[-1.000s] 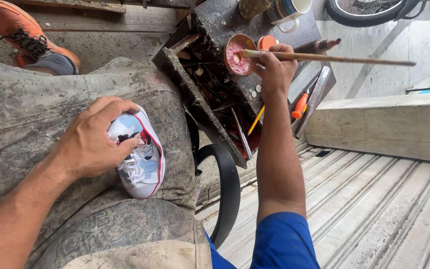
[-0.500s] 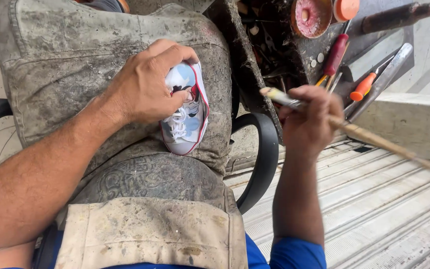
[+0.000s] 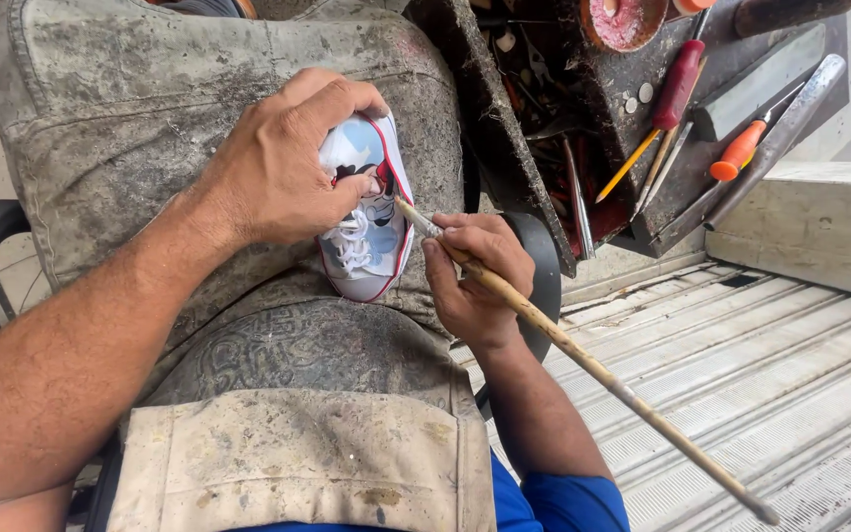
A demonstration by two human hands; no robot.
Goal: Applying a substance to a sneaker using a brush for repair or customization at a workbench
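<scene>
On the lap, over a stained apron (image 3: 278,335): right hand (image 3: 475,276) closed around a long wooden stick (image 3: 583,360), tip touching the red rim of a small white sneaker (image 3: 366,222). Left hand (image 3: 278,163) clamped over the sneaker, fingers curled onto its upper. Beyond, a dirty tool tray (image 3: 504,128) with screwdrivers (image 3: 741,148).

On the grimy apron (image 3: 278,325), the left hand (image 3: 273,167) grips a small sneaker (image 3: 371,222); the right hand (image 3: 475,276) touches a long stick (image 3: 583,360) to it.
</scene>
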